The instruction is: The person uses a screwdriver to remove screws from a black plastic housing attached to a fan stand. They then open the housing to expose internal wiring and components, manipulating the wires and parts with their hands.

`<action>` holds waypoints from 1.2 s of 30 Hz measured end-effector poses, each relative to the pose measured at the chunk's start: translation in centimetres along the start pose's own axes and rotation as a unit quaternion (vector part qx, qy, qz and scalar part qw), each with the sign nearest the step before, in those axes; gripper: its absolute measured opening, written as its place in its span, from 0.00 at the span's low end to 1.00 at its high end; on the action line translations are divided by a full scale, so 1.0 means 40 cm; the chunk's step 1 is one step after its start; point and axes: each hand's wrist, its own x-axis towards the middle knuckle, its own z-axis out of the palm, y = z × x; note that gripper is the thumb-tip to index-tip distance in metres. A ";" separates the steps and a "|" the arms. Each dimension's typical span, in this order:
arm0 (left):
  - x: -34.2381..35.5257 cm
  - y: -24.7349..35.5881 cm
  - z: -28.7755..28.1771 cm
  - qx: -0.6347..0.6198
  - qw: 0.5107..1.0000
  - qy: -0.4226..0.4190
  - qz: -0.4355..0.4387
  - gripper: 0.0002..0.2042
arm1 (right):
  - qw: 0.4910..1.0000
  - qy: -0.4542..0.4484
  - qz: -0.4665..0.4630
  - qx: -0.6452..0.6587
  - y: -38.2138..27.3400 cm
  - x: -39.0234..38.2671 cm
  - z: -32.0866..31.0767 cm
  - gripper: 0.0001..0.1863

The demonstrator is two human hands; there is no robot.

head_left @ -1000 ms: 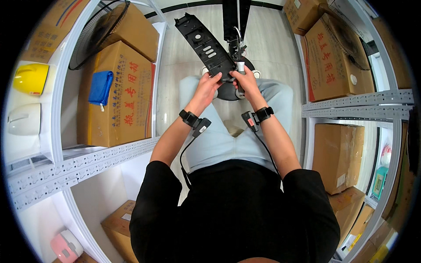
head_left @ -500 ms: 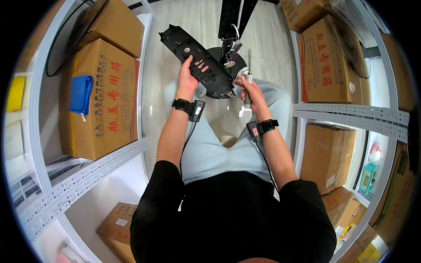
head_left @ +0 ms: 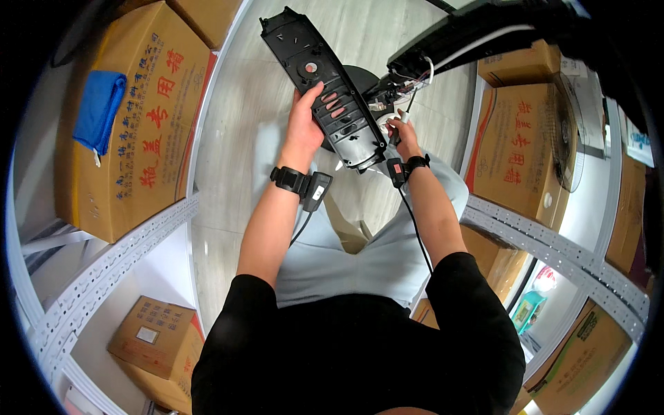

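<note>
My left hand (head_left: 304, 128) is closed on a long black plastic cover (head_left: 339, 104). It has a round hole and several slots, through which some of my fingers show. The cover is tilted, its far end toward the upper left. My right hand (head_left: 409, 138) is closed round a screwdriver (head_left: 404, 119), whose thin shaft points up and away. Just beyond that hand stands a black column-shaped appliance (head_left: 456, 45), its inside exposed, with white wires (head_left: 430, 69) and small parts showing. Part of its round black base (head_left: 360, 75) shows behind the cover.
Metal shelves (head_left: 553, 242) stand on both sides. Cardboard boxes fill them at left (head_left: 138, 117) and right (head_left: 515, 145). A blue cloth (head_left: 99, 111) hangs on the left box. A round fan grille (head_left: 570, 138) leans by the right boxes. Pale floor (head_left: 228, 173) lies around my legs.
The view has turned, and the black column now slants to the upper right. The cover shows more of its inner face. My right hand's screwdriver shaft now tilts further to the right.
</note>
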 end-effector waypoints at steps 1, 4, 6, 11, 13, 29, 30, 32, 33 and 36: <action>0.000 0.006 -0.011 -0.005 1.000 0.004 0.003 0.12 | 1.000 -0.008 0.014 -0.015 0.002 0.007 0.021 0.24; 0.004 0.015 -0.031 -0.019 1.000 0.006 0.003 0.12 | 0.997 -0.016 0.023 -0.065 0.007 0.024 0.060 0.15; 0.004 0.012 -0.030 -0.029 1.000 -0.004 -0.004 0.12 | 0.994 -0.031 0.037 -0.096 0.010 0.059 0.052 0.14; -0.009 0.016 -0.007 -0.024 1.000 0.011 0.004 0.11 | 0.989 -0.016 0.054 -0.139 0.026 0.073 0.065 0.14; -0.003 0.012 -0.017 -0.026 1.000 -0.008 0.004 0.11 | 0.990 -0.019 0.063 -0.129 0.033 0.059 0.069 0.14; -0.040 0.009 -0.013 0.033 0.997 -0.063 0.034 0.17 | 0.933 -0.106 0.186 0.288 -0.129 -0.373 -0.011 0.11; -0.041 0.011 -0.022 0.041 0.996 -0.065 0.034 0.17 | 0.934 -0.110 0.173 0.294 -0.160 -0.393 0.000 0.11; -0.040 0.004 -0.031 0.053 0.995 -0.083 0.023 0.20 | 0.944 -0.107 0.127 0.285 -0.218 -0.433 0.030 0.12; -0.046 -0.005 -0.035 0.069 0.995 -0.066 0.032 0.23 | 0.953 -0.101 0.098 0.269 -0.245 -0.451 0.057 0.12; -0.066 -0.022 -0.032 0.054 0.992 -0.117 0.007 0.24 | 0.973 -0.146 0.023 0.176 -0.297 -0.490 0.128 0.13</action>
